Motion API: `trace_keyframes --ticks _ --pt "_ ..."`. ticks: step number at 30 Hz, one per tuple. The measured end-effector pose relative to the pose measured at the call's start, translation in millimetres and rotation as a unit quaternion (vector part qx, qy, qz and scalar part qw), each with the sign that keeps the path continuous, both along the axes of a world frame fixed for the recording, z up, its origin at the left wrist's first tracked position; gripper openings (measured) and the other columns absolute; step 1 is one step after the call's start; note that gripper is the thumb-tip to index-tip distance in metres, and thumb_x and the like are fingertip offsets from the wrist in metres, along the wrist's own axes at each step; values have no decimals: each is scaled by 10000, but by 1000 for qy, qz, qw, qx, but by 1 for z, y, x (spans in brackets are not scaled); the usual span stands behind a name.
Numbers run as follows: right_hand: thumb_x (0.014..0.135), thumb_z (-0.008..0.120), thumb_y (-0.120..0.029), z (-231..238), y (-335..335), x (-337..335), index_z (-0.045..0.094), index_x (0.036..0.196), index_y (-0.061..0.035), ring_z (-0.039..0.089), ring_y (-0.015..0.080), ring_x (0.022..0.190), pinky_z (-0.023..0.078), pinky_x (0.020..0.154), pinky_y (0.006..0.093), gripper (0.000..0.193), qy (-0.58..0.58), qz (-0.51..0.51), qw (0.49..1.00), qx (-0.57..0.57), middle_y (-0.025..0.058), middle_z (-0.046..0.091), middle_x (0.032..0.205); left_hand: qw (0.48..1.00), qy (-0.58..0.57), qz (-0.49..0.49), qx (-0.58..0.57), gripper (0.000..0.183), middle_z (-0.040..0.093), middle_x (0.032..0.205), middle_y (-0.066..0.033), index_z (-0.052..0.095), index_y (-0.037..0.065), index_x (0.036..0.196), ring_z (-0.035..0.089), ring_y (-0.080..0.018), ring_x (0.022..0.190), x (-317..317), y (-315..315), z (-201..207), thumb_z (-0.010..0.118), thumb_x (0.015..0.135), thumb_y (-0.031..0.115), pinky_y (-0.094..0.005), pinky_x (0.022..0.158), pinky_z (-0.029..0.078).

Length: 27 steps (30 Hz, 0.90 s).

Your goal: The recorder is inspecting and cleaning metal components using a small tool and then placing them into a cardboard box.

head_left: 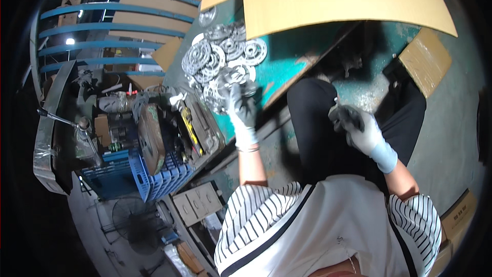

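A heap of round, grey metal discs with openings cut through them [197, 57] lies on the green tabletop [292, 54]. My left hand [242, 110], in a white glove with grey fingers, is at the near end of this heap. Its fingers close on the edge of one metal disc [237, 75], which looks slightly blurred. In front of my right knee, my right hand [359, 127] wears a matching glove. Its fingers are curled together, and a small pale tip shows above them. What they hold is mostly hidden.
An open cardboard box [343, 2] stands on the far side of the table, its flap hanging toward me. To the left are a machine with a lever [66, 118], a blue plastic crate [154, 177] and a yellow tool [190, 129]. A standing fan [136, 223] is lower left.
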State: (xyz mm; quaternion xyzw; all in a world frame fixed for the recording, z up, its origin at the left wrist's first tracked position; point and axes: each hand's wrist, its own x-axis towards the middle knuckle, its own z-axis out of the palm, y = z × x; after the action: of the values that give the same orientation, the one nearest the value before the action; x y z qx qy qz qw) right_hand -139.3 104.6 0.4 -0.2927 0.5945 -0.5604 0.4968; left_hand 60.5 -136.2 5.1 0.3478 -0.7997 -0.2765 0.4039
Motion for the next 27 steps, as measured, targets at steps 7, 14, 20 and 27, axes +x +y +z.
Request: trace_keyframes --ticks 7,14,20,27 --pt "943 524 -93 47 -26 -62 507 1237 -28 614 150 801 509 678 284 301 162 17 955 -250 109 627 970 977 -91 159 -109 735 444 1329 -179 398 -19 1344 409 -286 1242 18 -136 36 757 708 57 -375 1049 325" --pt "907 538 -251 142 -125 -185 583 1089 -4 630 277 963 473 836 352 310 539 -66 840 -26 172 649 1009 871 -362 293 -159 789 381 1386 -209 395 107 1382 331 -373 1295 40 -208 43 731 729 396 -481 1057 297" --pt "739 703 -208 85 -198 -356 512 1246 -33 524 289 1165 421 988 371 569 766 -56 612 186 152 560 1248 896 -271 227 -270 777 325 1435 -196 380 155 1397 216 -451 1338 0 -134 54 713 741 405 -577 1073 199" --pt "766 644 -179 51 -201 -418 543 1133 -31 562 339 1074 480 895 377 408 782 -40 586 210 153 610 1138 989 -94 60 -97 762 303 1444 -204 382 46 1382 204 -364 1371 -18 -41 10 749 741 231 -489 1113 158"
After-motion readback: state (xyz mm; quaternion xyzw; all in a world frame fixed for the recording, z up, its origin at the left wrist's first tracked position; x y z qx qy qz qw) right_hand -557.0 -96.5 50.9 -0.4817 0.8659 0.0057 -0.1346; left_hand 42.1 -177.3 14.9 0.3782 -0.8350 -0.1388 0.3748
